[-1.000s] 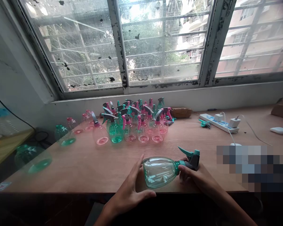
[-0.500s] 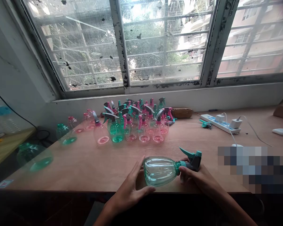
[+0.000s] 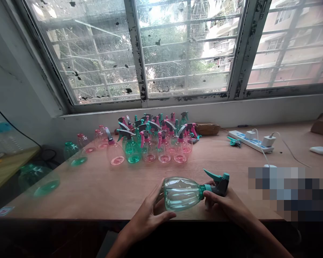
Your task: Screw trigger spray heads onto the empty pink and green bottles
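A clear green spray bottle (image 3: pixel 181 192) lies on its side near the front edge of the wooden table (image 3: pixel 105 186), its teal and grey trigger head (image 3: pixel 217 180) pointing right. My left hand (image 3: pixel 148 215) cups the bottle's base, thumb underneath and fingers along the far side. My right hand (image 3: pixel 226 204) grips the neck and the trigger head with curled fingers.
A cluster of pink and green spray bottles (image 3: pixel 153 141) stands mid-table below the window. Capless bottles (image 3: pixel 72 154) stand to the left, one large green (image 3: pixel 38 179) at the left edge. A white power strip (image 3: pixel 251 140) with cables lies to the right.
The bottle has rolled slightly in my hands and risen a little. My left fingers have closed tighter round its base. My right hand stays on the neck.
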A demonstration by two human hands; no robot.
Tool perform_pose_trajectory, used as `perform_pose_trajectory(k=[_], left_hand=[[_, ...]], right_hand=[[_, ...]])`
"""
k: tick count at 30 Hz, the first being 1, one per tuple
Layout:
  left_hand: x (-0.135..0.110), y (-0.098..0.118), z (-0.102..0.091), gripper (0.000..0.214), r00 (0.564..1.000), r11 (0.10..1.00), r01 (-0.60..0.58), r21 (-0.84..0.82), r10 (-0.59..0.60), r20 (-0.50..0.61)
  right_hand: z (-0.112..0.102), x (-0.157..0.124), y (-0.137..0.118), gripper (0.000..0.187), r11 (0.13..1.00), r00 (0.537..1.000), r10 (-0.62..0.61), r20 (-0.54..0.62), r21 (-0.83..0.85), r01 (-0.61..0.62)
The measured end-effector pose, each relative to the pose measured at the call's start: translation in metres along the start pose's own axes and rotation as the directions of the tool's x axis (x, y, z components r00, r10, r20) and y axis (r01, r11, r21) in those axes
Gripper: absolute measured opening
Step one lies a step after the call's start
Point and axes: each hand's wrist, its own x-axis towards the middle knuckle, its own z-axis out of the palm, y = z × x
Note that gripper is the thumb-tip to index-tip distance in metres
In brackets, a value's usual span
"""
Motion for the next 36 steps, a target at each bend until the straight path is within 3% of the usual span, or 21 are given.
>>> perform_pose_trajectory(k=[5,10,14,17,22,27,31,36], left_hand=[[0.0002,-0.0078,0.0015,0.090,0.999,0.998,-0.053,-0.040,0.053,0.013],[0.0023,-0.0053,0.0013,0.121,0.999,0.998,-0.016,0.060,0.018,-0.038],[0.0024,-0.0040,-0.0006,0.109,0.998,0.983,-0.018,0.181,0.027,-0.049],[0.0016,-0.0064,-0.0006,0.101,0.998,0.986,-0.067,0.153,0.069,-0.010],[0.0003,-0.0058,-0.0001,0.123,1.000,0.985,-0.026,0.169,0.028,-0.008],[-0.0018,-0.0057,0.0001,0.110,0.999,0.971,0.009,0.240,0.002,-0.048],[-0.0017,-0.0081,0.0009,0.104,0.998,0.983,-0.061,0.174,0.061,0.005],[-0.0018,-0.0063,0.0009,0.119,1.000,0.992,-0.024,0.126,0.026,-0.009]], right_hand=[[-0.0024,0.0008,0.0027,0.044,1.000,1.000,-0.017,0.009,0.014,0.016],[-0.0020,0.0007,0.0031,0.043,0.999,1.000,-0.010,0.016,0.047,0.009],[-0.0009,0.0007,0.0031,0.043,0.998,1.000,-0.006,0.002,0.056,0.006],[-0.0005,0.0009,0.0039,0.044,0.998,1.000,-0.005,-0.002,0.056,0.005],[-0.0016,0.0007,0.0043,0.046,0.999,1.000,-0.006,0.006,0.048,0.005],[-0.0041,0.0011,0.0043,0.043,0.999,0.999,-0.005,0.038,0.038,0.003],[-0.0040,0.0015,0.0061,0.044,0.999,0.999,-0.006,0.032,0.047,0.005],[-0.0045,0.0012,0.0078,0.044,0.999,1.000,-0.001,0.030,0.049,0.000]])
